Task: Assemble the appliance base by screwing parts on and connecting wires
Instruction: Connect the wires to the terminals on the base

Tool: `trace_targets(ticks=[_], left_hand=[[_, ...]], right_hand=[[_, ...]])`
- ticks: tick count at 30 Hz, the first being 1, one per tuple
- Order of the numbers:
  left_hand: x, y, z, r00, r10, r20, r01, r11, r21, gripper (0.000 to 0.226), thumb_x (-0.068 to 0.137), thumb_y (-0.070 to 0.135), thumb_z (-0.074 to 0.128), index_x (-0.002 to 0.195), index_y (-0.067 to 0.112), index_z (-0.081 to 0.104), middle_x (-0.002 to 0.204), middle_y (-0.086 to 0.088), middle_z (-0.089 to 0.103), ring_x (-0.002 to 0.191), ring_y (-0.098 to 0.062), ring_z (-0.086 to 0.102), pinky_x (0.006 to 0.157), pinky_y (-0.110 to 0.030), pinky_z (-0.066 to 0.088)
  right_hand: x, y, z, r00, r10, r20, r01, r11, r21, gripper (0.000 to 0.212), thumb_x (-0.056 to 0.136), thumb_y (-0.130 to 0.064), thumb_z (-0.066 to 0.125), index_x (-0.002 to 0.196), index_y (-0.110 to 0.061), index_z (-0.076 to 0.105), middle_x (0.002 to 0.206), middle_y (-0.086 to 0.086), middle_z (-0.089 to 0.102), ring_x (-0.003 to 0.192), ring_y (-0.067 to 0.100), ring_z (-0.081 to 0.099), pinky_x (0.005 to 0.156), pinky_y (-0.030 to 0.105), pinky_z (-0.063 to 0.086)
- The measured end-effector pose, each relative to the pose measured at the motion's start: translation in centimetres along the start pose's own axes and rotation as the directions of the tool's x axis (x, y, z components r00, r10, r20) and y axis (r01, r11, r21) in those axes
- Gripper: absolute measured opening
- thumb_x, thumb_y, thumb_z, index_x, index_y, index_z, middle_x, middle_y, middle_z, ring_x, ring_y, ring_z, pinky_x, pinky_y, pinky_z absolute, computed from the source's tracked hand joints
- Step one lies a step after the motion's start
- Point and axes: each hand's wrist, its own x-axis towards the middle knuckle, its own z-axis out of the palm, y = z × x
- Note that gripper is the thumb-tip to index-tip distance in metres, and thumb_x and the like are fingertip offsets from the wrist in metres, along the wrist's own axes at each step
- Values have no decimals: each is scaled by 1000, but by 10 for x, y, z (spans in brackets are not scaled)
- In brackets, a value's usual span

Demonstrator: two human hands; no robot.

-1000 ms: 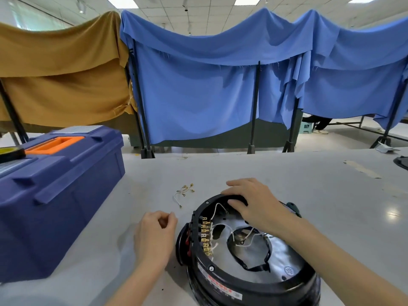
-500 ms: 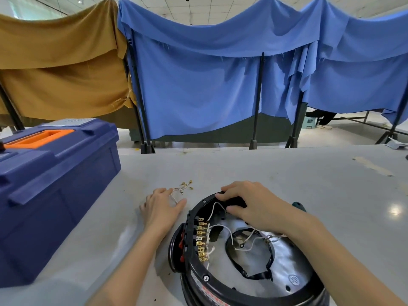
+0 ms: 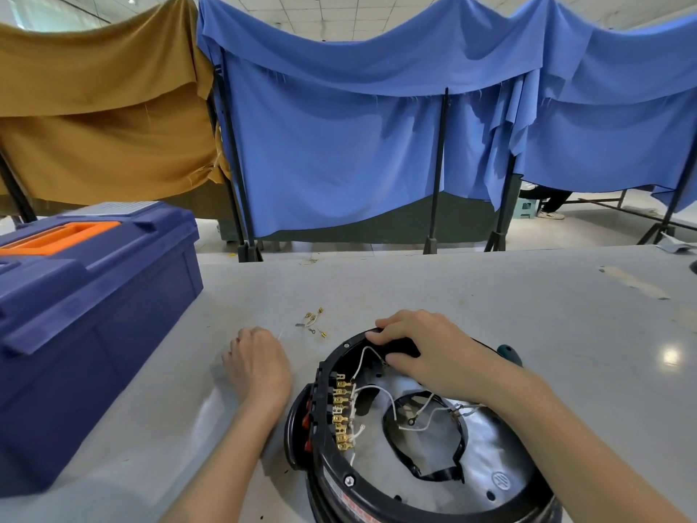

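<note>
1. Two bare hands are low over the pale grey tabletop, set apart, with the left one beside the work and the right one on it.
2. Left hand rests on the table, back up and fingers bent under towards the surface. I cannot tell whether it is pinching anything.
3. Right hand grips the far edge of the round black plastic appliance base, with fingers curled over the rim and thumb tucked inside.
4. That base sits open side up, just right of the left hand and mostly under the right forearm. Its near edge is cut off by the bottom of the view.
5. Inside it, below the right thumb, thin white wires loop across a shiny silver metal plate and a black ring-shaped bracket.
6. A row of brass spade terminals lines the inner wall on the side nearest the left hand.
7. A few small loose brass-tipped connectors lie on the table just beyond the gap between the hands.
8. A dark green tool handle peeks out behind the right wrist.
9. Well left of the left hand stands a large navy plastic toolbox with an orange handle.
10. Far beyond both hands, blue cloth and mustard cloth hang over black stands.
</note>
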Motion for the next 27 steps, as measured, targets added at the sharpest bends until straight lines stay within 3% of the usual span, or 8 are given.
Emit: trace_targets(ticks=[5, 9, 12, 17, 20, 22, 24, 27], left_hand=[[0, 20, -34, 999, -52, 14, 52, 836, -547, 14, 96, 14, 56, 86, 11, 65, 83, -4, 69, 85, -25, 63, 72, -31, 42], [-10, 40, -65, 960, 166, 224, 80, 606, -791, 11, 90, 10, 67, 79, 12, 67, 61, 2, 70, 57, -7, 62, 58, -16, 45], [-20, 45, -82, 888, 362, 283, 7, 605, -796, 11, 87, 6, 69, 77, 9, 69, 60, 0, 71, 51, -3, 60, 50, -8, 43], [-31, 49, -97, 796, 519, 313, -111, 633, -766, 9, 86, 3, 70, 78, 6, 71, 65, -6, 72, 58, -12, 64, 63, -19, 56], [-32, 48, -106, 708, 585, 397, -103, 641, -761, 5, 84, 9, 74, 79, 7, 73, 69, -7, 73, 59, -13, 66, 62, -18, 54], [-32, 47, -111, 657, 616, 435, -100, 643, -759, 13, 78, 27, 78, 79, 14, 76, 71, -5, 74, 60, -13, 66, 63, -20, 55], [-32, 48, -113, 719, 597, 356, -165, 644, -747, 23, 69, 44, 77, 80, 23, 77, 73, 0, 74, 59, -15, 68, 66, -23, 56], [-33, 53, -115, 814, 554, 174, -254, 609, -752, 17, 72, 39, 79, 83, 27, 75, 75, 7, 73, 58, -13, 69, 61, -14, 51]], right_hand=[[-1, -1, -1, 999, 13, -46, -7, 992, 122, 32, 100, -20, 54, 130, -24, 64, 140, -6, 56, 130, 10, 48, 108, 22, 35], [-1, -2, -3, 966, 75, -249, 20, 932, 362, 31, 96, -25, 62, 126, -23, 67, 120, -11, 69, 112, -3, 59, 100, 12, 41], [0, -1, -5, 910, 168, -379, 72, 837, 542, 36, 91, -29, 68, 126, -23, 65, 109, -11, 71, 99, -9, 63, 83, -1, 41], [-1, -1, -8, 848, 273, -455, 156, 691, 706, 3, 87, -14, 73, 89, -13, 74, 76, -1, 76, 74, 9, 73, 68, 17, 54], [-4, -3, -11, 864, 267, -428, 195, 605, 772, 3, 86, -3, 70, 85, -4, 73, 70, 6, 75, 65, 18, 73, 62, 19, 55], [-5, -4, -13, 882, 255, -398, 186, 587, 788, 4, 86, -1, 70, 84, -2, 73, 68, 9, 74, 61, 20, 71, 61, 20, 55], [-6, -6, -15, 906, 223, -361, 173, 582, 794, 4, 85, 0, 71, 83, 0, 74, 67, 12, 73, 57, 21, 68, 60, 23, 54], [-8, -10, -16, 936, 148, -318, 168, 606, 777, 3, 84, 1, 71, 81, 2, 73, 64, 14, 71, 51, 22, 63, 59, 29, 52]])
